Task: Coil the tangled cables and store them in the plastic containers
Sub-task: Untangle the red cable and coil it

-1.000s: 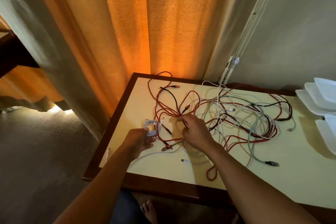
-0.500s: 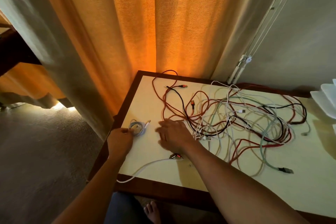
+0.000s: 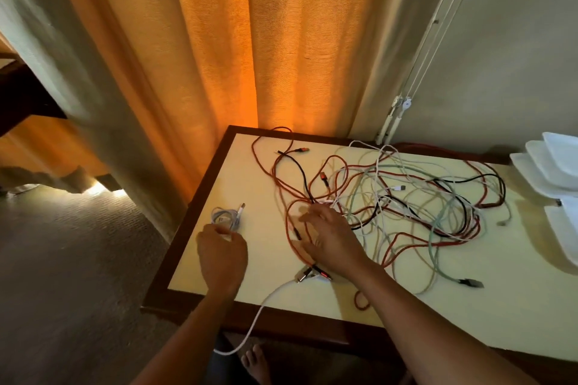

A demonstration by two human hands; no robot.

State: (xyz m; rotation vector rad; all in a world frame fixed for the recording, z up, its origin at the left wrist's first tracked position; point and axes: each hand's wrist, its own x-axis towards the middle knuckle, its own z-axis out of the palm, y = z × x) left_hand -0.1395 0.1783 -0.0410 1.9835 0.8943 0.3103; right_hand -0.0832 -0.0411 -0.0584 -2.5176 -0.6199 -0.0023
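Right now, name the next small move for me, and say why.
Probably pinch the red cable under the right hand and draw it clear of the tangle. That hand lies spread on it at the tangle's edge, and one white coil already sits apart by the left hand.

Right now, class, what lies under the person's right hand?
Loops of red braided cable and a thin black cable run beneath the right hand. How they cross under the palm is covered, so whether the fingers grip any cannot be seen.
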